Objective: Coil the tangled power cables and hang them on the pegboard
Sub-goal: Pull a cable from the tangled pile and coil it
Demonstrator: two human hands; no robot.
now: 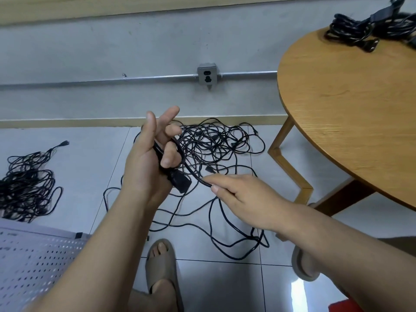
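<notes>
A black power cable (191, 168) runs between my two hands. My left hand (148, 158) grips its plug end (180, 181) with the lower fingers, while the upper fingers stand apart. Thumb and forefinger of my right hand (245, 199) pinch the same cable a short way along. Below and behind lies a tangle of black cables (216, 145) on the tiled floor, with loose loops trailing toward my feet. A grey pegboard (33, 262) lies flat at the lower left.
Another tangled cable heap (27, 185) lies on the floor at the left. A round wooden table (351, 104) at the right carries bundled cables (360, 32). A wall socket (207, 75) sits on a conduit. My sandalled feet (162, 271) stand below the cables.
</notes>
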